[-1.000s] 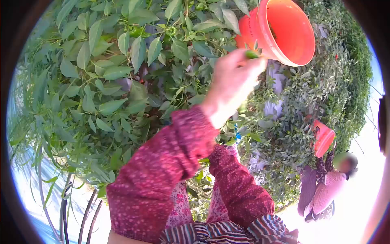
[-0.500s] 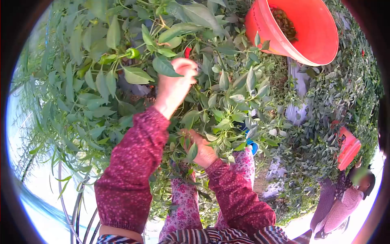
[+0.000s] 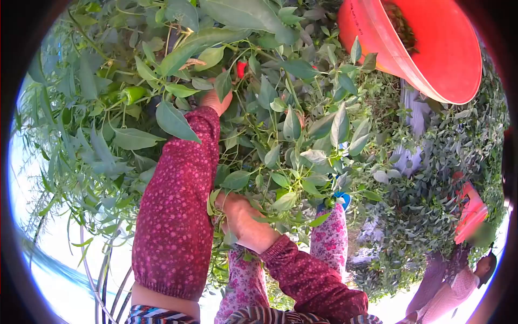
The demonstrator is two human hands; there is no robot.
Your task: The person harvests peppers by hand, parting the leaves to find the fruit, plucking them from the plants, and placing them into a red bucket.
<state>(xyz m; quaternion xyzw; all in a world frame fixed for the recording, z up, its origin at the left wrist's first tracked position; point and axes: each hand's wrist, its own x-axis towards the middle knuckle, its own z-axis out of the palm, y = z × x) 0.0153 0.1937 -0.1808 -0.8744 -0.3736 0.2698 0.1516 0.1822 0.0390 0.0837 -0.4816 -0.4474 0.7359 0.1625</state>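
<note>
My left hand reaches in among the leaves of a pepper plant, its fingers hidden by foliage. Just above it and to the right, a small red pepper shows between the leaves. A green pepper hangs farther left. Lower down, close to my legs, my right hand is curled in at the edge of the plant. Leaves cover its fingertips, and what they hold, if anything, cannot be made out.
A large red bucket with picked peppers inside tilts at the upper right. Another red container and a person in a pink top are at the lower right. Pepper plants grow all around.
My left hand has gone deeper into the foliage, slightly left and down from beside the red pepper. My right hand has shifted down and left. The view has moved, so the bucket appears farther right.
</note>
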